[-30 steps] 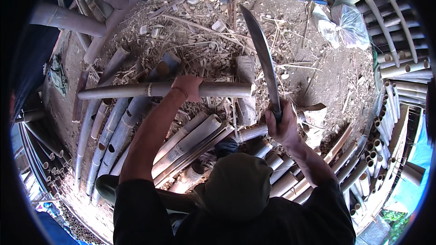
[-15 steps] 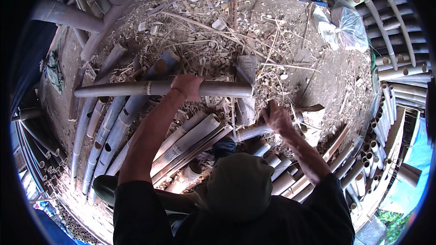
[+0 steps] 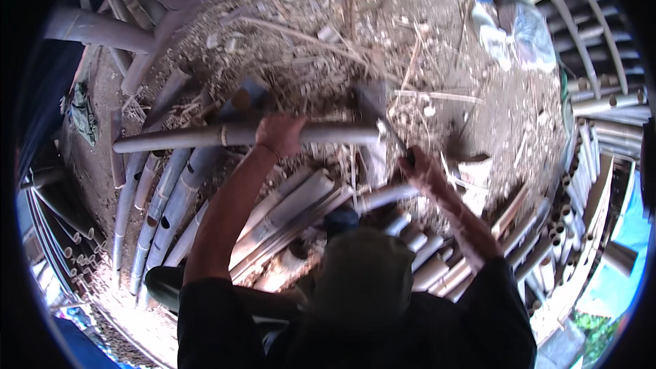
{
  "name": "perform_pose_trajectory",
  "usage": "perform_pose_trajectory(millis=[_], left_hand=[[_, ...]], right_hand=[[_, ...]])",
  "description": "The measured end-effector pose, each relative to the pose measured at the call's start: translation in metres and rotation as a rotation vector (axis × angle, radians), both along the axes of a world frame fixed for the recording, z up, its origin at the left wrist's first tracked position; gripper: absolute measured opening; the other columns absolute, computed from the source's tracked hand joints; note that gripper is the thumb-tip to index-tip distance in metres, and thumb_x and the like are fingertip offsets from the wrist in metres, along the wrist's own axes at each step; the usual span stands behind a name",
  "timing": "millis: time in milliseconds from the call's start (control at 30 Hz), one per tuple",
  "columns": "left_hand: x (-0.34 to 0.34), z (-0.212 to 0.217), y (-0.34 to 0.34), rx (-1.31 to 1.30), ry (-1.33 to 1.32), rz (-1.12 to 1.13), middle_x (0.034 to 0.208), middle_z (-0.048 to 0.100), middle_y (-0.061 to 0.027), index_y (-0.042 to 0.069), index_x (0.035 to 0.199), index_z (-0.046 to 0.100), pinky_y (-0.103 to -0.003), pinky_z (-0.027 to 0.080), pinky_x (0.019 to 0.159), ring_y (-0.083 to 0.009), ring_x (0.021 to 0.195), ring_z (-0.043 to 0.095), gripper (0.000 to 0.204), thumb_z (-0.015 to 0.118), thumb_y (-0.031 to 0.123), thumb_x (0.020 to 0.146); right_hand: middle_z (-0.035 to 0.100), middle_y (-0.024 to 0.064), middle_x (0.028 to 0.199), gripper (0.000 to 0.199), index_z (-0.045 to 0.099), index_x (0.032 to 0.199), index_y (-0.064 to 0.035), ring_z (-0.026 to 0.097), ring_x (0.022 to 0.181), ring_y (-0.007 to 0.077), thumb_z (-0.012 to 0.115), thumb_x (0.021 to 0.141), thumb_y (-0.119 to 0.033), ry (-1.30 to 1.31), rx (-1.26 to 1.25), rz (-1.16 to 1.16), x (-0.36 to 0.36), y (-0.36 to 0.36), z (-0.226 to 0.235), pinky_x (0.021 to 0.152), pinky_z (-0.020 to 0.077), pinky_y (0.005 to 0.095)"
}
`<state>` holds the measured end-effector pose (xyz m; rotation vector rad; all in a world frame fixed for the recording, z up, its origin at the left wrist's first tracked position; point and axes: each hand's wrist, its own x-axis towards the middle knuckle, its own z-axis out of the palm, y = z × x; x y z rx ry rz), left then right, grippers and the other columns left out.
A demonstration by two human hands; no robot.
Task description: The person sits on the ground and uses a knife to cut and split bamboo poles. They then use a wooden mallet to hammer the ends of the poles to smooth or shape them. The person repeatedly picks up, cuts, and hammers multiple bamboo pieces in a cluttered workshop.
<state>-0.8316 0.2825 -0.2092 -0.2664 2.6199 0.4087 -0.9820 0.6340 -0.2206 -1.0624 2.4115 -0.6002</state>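
My left hand (image 3: 280, 134) is wrapped over the middle of a bamboo pole (image 3: 198, 137), which lies crosswise in front of me. The pole's right end rests at a wooden block (image 3: 372, 164) standing on the ground. My right hand (image 3: 425, 172) is closed round the dark handle of a knife (image 3: 395, 135). Its narrow blade slants up and leftward to the pole's right end, seemingly touching it; motion blur hides the exact contact and the blade's tip.
Bamboo poles (image 3: 160, 215) lie fanned out at the left, with split lengths (image 3: 287, 208) near my legs. Chips and thin strips (image 3: 307, 68) litter the ground ahead. A clear plastic bag (image 3: 529, 37) sits far right, and stacked bamboo tubes (image 3: 574, 195) line the right side.
My right hand has shifted slightly up with the knife, whose blade now shows near the pole's right end. The pole's left end has dipped a little. My left hand keeps its grip.
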Motion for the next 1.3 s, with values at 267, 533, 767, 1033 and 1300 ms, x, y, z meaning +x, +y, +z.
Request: perform_pose_trajectory(millis=[267, 533, 767, 1033, 1300], left_hand=[[0.022, -0.024, 0.008, -0.193, 0.291, 0.054, 0.106, 0.062, -0.0089, 0.017, 0.115, 0.058, -0.046, 0.049, 0.081, -0.0298, 0.101, 0.061, 0.049, 0.073, 0.016, 0.068], [0.034, -0.019, 0.03, -0.22, 0.214, 0.019, 0.103, 0.062, -0.011, 0.015, 0.122, 0.055, -0.05, 0.047, 0.084, -0.0298, 0.098, 0.063, 0.046, 0.063, 0.015, 0.077], [0.007, -0.014, 0.015, -0.157, 0.197, 0.038, 0.109, 0.061, -0.0133, 0.014, 0.124, 0.054, -0.049, 0.046, 0.084, -0.0301, 0.102, 0.062, 0.05, 0.066, 0.018, 0.076], [-0.006, 0.019, -0.014, 0.105, -0.242, -0.045, 0.119, 0.056, -0.0188, 0.012, 0.126, 0.051, -0.05, 0.048, 0.096, -0.0387, 0.117, 0.053, 0.071, 0.08, 0.031, 0.064], [0.021, -0.004, 0.005, -0.032, 0.029, 0.001, 0.115, 0.058, -0.0187, 0.011, 0.112, 0.06, -0.05, 0.054, 0.083, -0.0382, 0.098, 0.064, 0.058, 0.079, 0.025, 0.059]], right_hand=[[0.053, 0.0054, 0.06, 0.021, 0.046, 0.105, 0.0017, 0.051, 0.042, 0.0159, 0.056, 0.097, -0.015, -0.005, -0.542, 0.015, 0.022, -0.071, 0.12, 0.036, 0.0432, 0.0339], [0.054, 0.011, 0.055, 0.02, 0.049, 0.096, -0.0014, 0.052, 0.042, 0.0195, 0.056, 0.097, -0.02, 0.791, -0.117, 0.351, 0.012, -0.026, 0.064, 0.033, 0.0399, 0.0339], [0.057, 0.0095, 0.062, 0.026, 0.046, 0.104, -0.0004, 0.053, 0.041, 0.0176, 0.056, 0.097, -0.024, -0.131, 0.147, 0.044, -0.002, 0.0, 0.007, 0.035, 0.0429, 0.0358], [0.058, 0.0181, 0.056, 0.026, 0.045, 0.096, -0.0026, 0.053, 0.037, 0.0297, 0.059, 0.095, -0.024, -0.111, -0.084, 0.045, 0.005, 0.0, 0.02, 0.034, 0.0434, 0.0434], [0.056, 0.0168, 0.056, 0.025, 0.043, 0.095, -0.0004, 0.055, 0.04, 0.0305, 0.057, 0.096, -0.021, -0.095, 0.049, -0.015, 0.018, -0.003, 0.055, 0.036, 0.0436, 0.0439]])
